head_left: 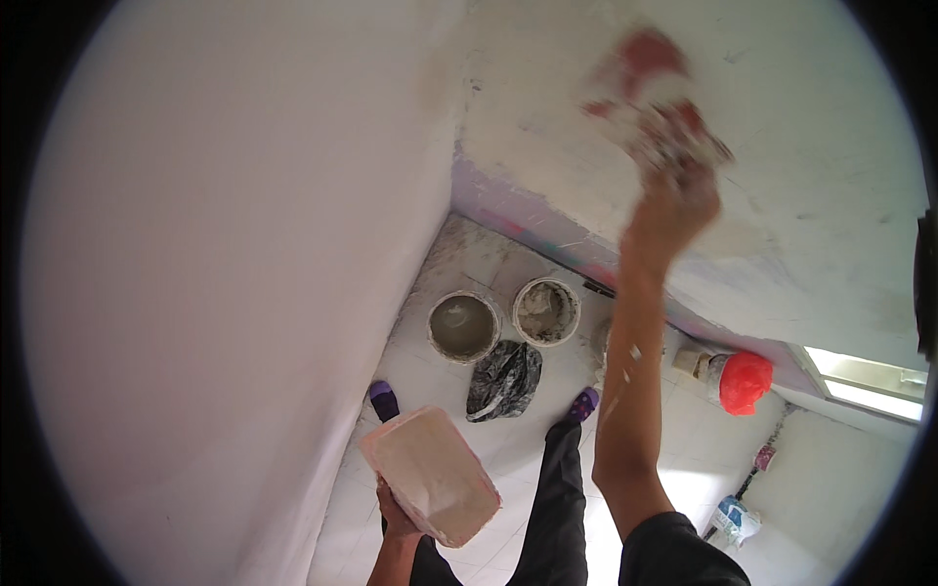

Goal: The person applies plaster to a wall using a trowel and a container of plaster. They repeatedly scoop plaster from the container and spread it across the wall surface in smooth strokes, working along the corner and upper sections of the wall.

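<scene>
My right hand (pixel 674 200) is raised high against the white wall (pixel 801 146) and grips a blurred plastering trowel (pixel 650 93), red with white plaster on it, pressed to the wall. My left hand (pixel 396 513) is low by my waist and holds a flat rectangular board (pixel 430 474) smeared with pale plaster, tilted towards me. My legs in dark trousers and purple footwear (pixel 384 398) stand on the tiled floor below.
Two round buckets (pixel 464 327) (pixel 545 313) of grey plaster stand in the corner, with a crumpled black bag (pixel 503 379) in front. A red-capped container (pixel 743 381) sits by the right wall. A bright opening (pixel 865 383) lies further right. A white wall (pixel 225 293) fills the left.
</scene>
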Demonstrator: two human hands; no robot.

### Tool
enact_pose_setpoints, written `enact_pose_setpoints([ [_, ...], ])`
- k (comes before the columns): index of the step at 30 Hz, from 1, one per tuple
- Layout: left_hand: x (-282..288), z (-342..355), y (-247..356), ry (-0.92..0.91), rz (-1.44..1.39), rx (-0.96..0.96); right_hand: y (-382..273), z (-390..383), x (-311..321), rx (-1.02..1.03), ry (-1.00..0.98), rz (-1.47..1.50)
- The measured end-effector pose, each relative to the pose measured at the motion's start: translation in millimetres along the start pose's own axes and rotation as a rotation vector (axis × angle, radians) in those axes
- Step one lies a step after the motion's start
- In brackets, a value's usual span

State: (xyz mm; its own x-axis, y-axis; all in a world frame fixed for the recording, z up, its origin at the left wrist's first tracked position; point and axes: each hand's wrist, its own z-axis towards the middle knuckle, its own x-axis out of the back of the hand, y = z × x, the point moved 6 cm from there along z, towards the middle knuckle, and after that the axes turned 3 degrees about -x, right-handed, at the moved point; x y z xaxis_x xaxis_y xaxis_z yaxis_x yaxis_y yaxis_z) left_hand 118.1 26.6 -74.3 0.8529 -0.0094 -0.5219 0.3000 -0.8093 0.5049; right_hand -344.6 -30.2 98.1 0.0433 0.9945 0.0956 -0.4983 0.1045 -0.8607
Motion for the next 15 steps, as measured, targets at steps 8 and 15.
enact_pose_setpoints([
  [8,4.9,-0.4,-9.3,0.037,-0.013,0.115,-50.0,-46.3,114.3,-0.024,0.265,-0.094],
  [15,2.0,-3.2,7.4,-0.052,-0.041,-0.024,3.3,-51.0,-20.8,-0.514,-0.250,0.401],
])
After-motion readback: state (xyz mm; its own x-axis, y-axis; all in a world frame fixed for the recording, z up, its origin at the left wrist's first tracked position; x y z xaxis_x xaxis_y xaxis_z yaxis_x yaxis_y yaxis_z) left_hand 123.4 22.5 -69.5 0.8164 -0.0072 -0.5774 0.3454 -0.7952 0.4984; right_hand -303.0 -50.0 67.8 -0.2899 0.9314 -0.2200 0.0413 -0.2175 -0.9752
